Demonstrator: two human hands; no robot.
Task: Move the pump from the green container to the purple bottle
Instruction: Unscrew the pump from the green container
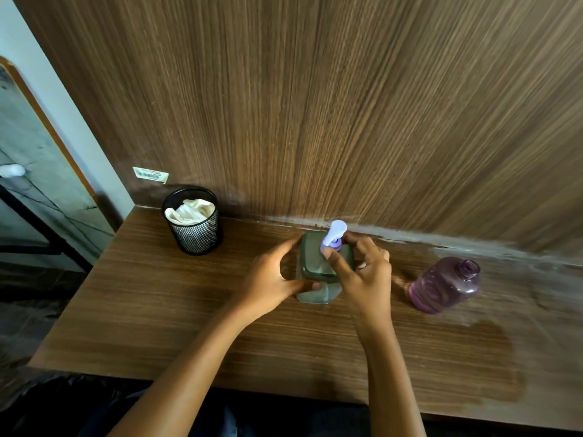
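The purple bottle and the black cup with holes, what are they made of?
The purple bottle looks like see-through tinted plastic: glossy, with moulded ridges around its body. The black cup looks like metal wire mesh with a matte black coat; its sides are a fine net. Neither is certain from looks alone.

The green container [318,269] stood upright near the back edge of the table, a squarish translucent jar with a darker green top. The pump [333,236], pale lilac with a broad flat head, sat in that top, its nozzle angled up and away. The purple bottle [444,285] stood well to the right, translucent, ribbed, its threaded neck open and capless.
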